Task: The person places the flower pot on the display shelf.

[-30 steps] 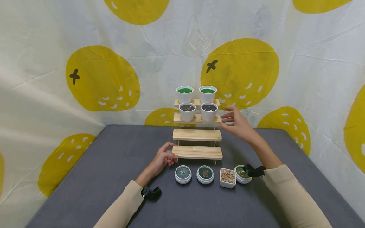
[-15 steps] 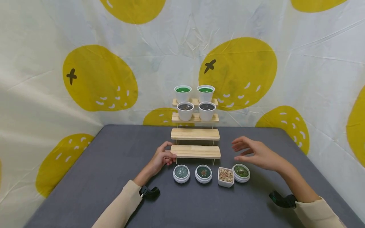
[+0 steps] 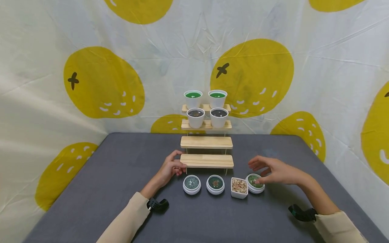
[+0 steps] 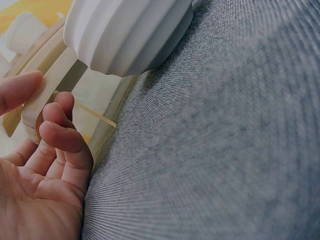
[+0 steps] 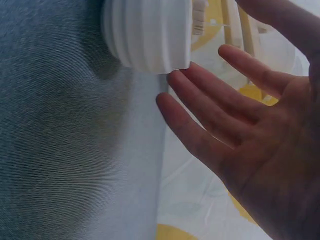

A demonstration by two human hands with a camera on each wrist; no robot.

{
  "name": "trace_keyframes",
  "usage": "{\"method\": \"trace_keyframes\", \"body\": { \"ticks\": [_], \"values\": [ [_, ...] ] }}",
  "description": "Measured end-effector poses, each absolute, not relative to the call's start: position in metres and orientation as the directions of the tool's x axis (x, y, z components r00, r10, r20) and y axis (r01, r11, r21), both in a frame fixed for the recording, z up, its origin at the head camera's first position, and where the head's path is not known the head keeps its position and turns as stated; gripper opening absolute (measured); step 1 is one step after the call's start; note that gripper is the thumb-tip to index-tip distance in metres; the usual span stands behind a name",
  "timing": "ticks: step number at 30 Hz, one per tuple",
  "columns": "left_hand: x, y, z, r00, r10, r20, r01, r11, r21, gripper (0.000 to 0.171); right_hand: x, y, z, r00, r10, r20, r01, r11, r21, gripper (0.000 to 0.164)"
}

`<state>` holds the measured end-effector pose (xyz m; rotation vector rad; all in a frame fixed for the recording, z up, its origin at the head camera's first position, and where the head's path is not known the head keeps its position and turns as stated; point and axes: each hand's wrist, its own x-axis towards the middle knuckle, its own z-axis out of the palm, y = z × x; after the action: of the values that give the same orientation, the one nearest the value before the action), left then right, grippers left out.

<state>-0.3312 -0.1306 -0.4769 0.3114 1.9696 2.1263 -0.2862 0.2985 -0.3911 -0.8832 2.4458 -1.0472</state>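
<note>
At the left, my left hand [image 3: 168,169] holds the left end of the lowest step of a tiered wooden display stand [image 3: 209,161]. In the left wrist view its thumb lies on top and the fingers curl beneath the board [image 4: 52,85]. My right hand [image 3: 278,172] hovers over a round white jar with green contents [image 3: 256,190], fingers loosely spread and thumb partly covering it. The right wrist view shows the fingertips close to the ribbed white jar [image 5: 147,37]; contact is hard to tell. Left of it sits a square white dish of pale chips [image 3: 239,187].
Two more round jars, one grey-blue [image 3: 191,184] and one dark green [image 3: 215,184], stand before the stand. Its upper two steps carry white cups, green-filled [image 3: 193,98] and dark-filled [image 3: 218,118]. A patterned cloth [image 3: 170,67] hangs behind the grey table [image 3: 136,145].
My right hand has come away from beside the upper steps, moving down and toward me to the green jar. My left hand keeps its hold on the lowest step.
</note>
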Motion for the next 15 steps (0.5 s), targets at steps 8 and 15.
{"method": "trace_keyframes", "body": {
  "ticks": [8, 15],
  "values": [
    [-0.331, -0.131, -0.478, -0.95, 0.311, -0.002, -0.029, -0.082, 0.996, 0.048, -0.29, 0.299, -0.401, -0.7, -0.696, -0.161, -0.383, 0.555, -0.738, 0.071],
    [-0.332, -0.131, -0.478, -0.951, 0.308, 0.003, -0.02, -0.071, 0.997, 0.05, -0.292, 0.299, -0.403, -0.695, -0.704, -0.144, -0.397, 0.544, -0.739, 0.071]
  ]
}}
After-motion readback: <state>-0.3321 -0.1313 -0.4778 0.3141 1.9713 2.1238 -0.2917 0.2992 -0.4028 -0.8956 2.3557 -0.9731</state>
